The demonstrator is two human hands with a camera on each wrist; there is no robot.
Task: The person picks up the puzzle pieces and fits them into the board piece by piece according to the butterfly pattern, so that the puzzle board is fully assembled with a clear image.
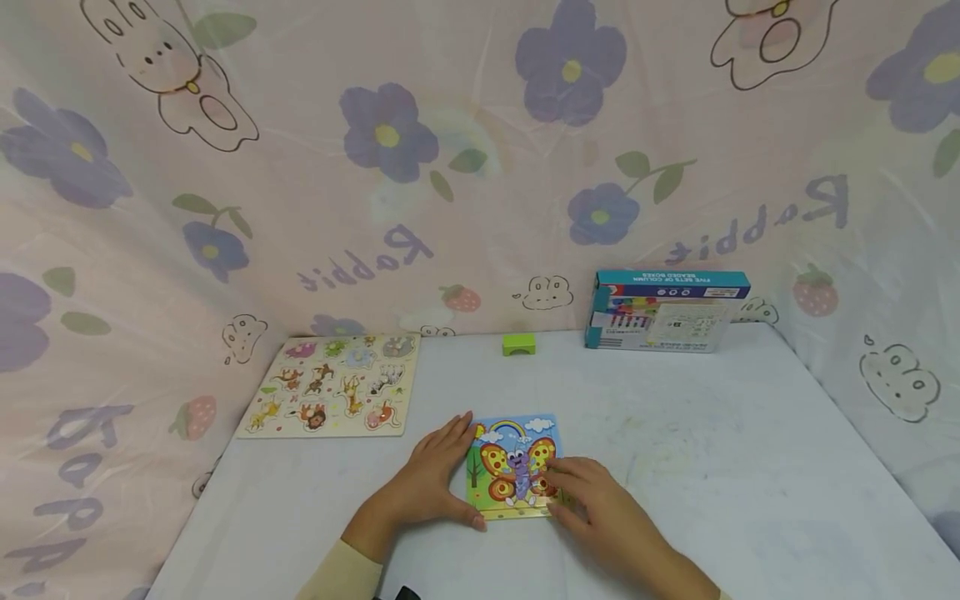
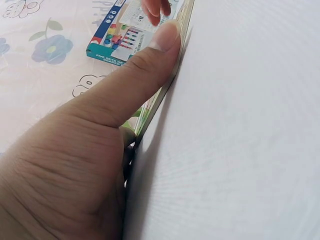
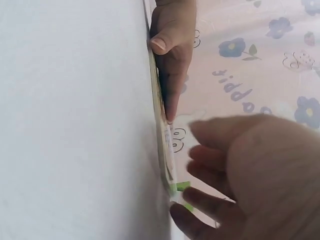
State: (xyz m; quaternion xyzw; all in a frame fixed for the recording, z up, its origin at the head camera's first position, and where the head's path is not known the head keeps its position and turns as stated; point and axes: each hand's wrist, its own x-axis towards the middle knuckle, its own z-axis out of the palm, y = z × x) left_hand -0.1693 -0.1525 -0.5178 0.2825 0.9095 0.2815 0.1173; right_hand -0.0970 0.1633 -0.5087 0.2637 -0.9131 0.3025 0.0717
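Note:
A square butterfly picture puzzle [image 1: 517, 442] lies flat on the white table, with a rainbow and clouds on it. My left hand [image 1: 429, 482] rests along its left side, fingers nearly straight near the top corner and thumb touching the lower left corner. In the left wrist view, the thumb [image 2: 150, 57] presses on the puzzle's edge. Over the puzzle's right side is my right hand [image 1: 603, 508], its fingers loosely bent. The right wrist view shows nothing between the fingers of that hand [image 3: 260, 175]; whether its fingertips touch the puzzle is unclear.
An animal puzzle board [image 1: 337, 387] lies at the back left of the table [image 1: 720, 467]. A green arch block [image 1: 518, 344] sits near the back edge. At the back right stands a bead toy box [image 1: 663, 312], close to the printed curtain [image 1: 480, 192].

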